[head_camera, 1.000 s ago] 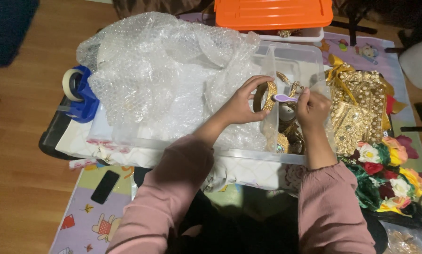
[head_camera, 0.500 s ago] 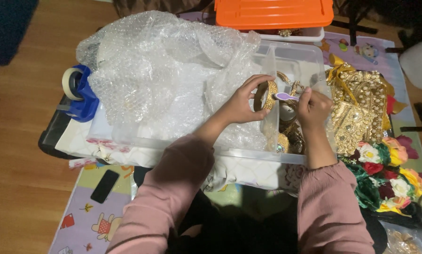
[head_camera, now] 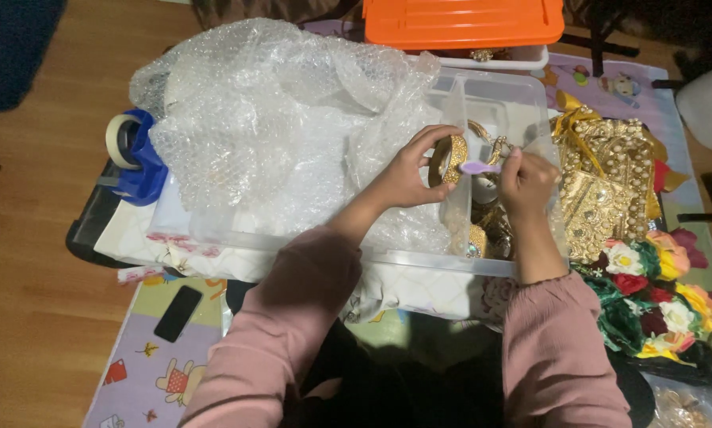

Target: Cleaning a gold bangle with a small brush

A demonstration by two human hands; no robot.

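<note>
My left hand (head_camera: 407, 176) is curled around a gold bangle (head_camera: 452, 158), thumb under and fingers over its rim, so that grip is closed on it and holds it upright above the clear plastic bin (head_camera: 419, 261). My right hand (head_camera: 524, 181) pinches a small lilac tool (head_camera: 478, 167) between thumb and fingertips, its tip touching the side of the bangle. Both hands hover over the right end of the bin.

That bin is a long, see-through tub with a thin clear divider (head_camera: 457, 186) standing in it. Left of the divider it is stuffed with a big heap of bubble wrap (head_camera: 269, 119) that spills over the back and left walls. Right of the divider, under my hands, lie more gold bangles and trinkets (head_camera: 491, 230), jumbled together; I cannot count them.

Behind the bin sits a second tub closed by an orange lid (head_camera: 463, 20). Just beside the bin on my right is a pile of gold beaded fabric (head_camera: 606, 186), and nearer to me a bunch of artificial flowers (head_camera: 649, 289) in red, white and yellow. On the left edge a blue tape dispenser (head_camera: 138, 154) with a roll of pale tape leans against the bubble wrap. A dark phone (head_camera: 178, 313) lies on the patterned mat (head_camera: 146, 372) on the wooden floor.
</note>
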